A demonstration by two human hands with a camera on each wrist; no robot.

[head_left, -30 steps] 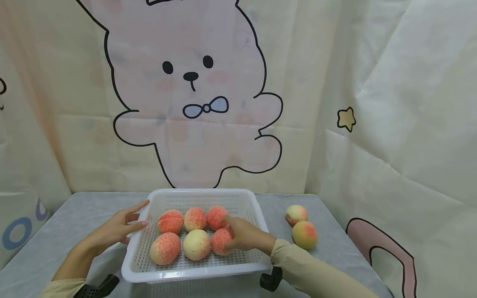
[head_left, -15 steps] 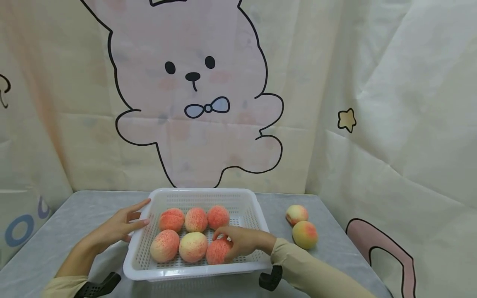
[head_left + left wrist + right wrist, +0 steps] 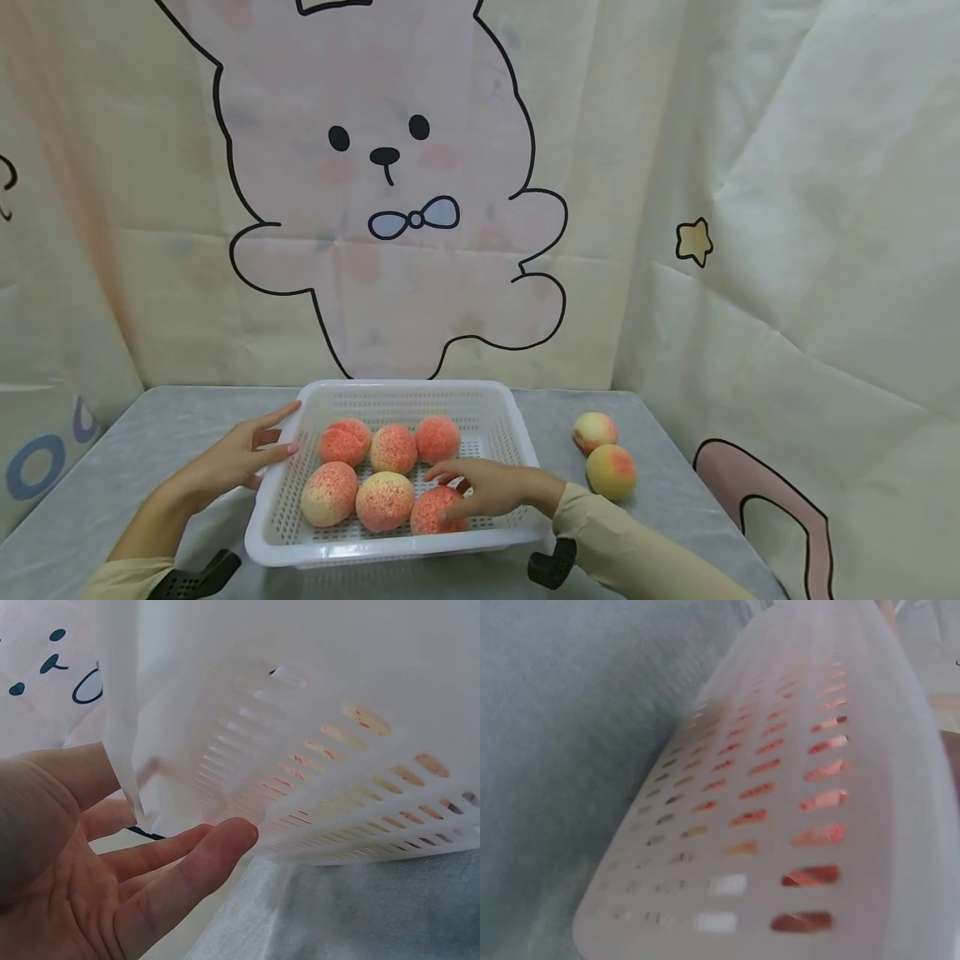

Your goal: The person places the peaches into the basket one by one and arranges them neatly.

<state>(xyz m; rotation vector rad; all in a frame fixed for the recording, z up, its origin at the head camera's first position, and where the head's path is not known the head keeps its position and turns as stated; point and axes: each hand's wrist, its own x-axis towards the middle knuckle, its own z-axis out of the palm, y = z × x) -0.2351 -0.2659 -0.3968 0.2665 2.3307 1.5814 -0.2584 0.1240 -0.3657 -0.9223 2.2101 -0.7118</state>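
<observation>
In the head view a white plastic basket (image 3: 397, 546) holds several fuzzy red and yellow peaches in two rows. My left hand (image 3: 243, 454) touches the basket's left rim with outstretched fingers. In the left wrist view the fingers (image 3: 191, 881) lie along the outside of the slotted wall. My right hand (image 3: 491, 487) is inside the basket at the front right, over a red peach (image 3: 437, 510). Its loosely bent fingers are just above that peach, and the thumb overlaps its right side. To the left is a paler speckled peach (image 3: 385, 502); behind is another red peach (image 3: 438, 439).
Two more peaches lie on the grey cloth-covered table right of the basket, a yellow-red one (image 3: 611, 472) in front of a paler one (image 3: 596, 432). The table (image 3: 202, 408) ends at a printed curtain (image 3: 585, 350) behind. The right wrist view mostly shows the basket wall (image 3: 727, 787).
My right hand drew the front right peach toward the front rim, and its fingers then loosened around it. The pale peach beside it shifted slightly left and forward. My left hand stayed at the rim.
</observation>
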